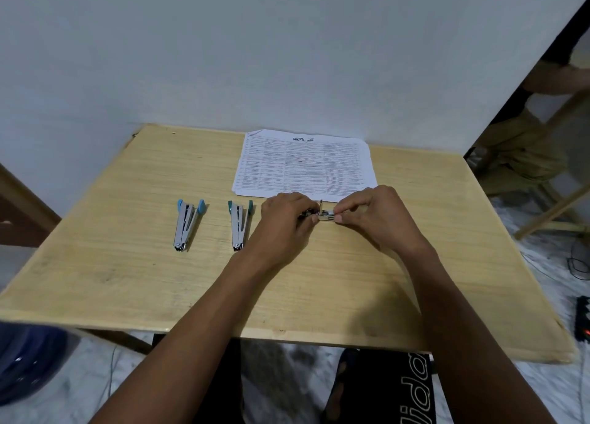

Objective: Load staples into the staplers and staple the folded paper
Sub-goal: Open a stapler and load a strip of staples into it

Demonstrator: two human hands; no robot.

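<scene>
I held stapler (pixel 325 216) for loading.
L hand (pixel 284 219) gripped rear to steady it; R hand (pixel 367 212) pinched metal front end.

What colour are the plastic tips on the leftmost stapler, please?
Light blue, seen in the head view on the leftmost stapler.

Plain pale grey wall (pixel 223 56), light wood-grain square table (pixel 127 280) against it, white marbled floor (pixel 558 391), slanted wooden frame (pixel 549 215) at right
</scene>
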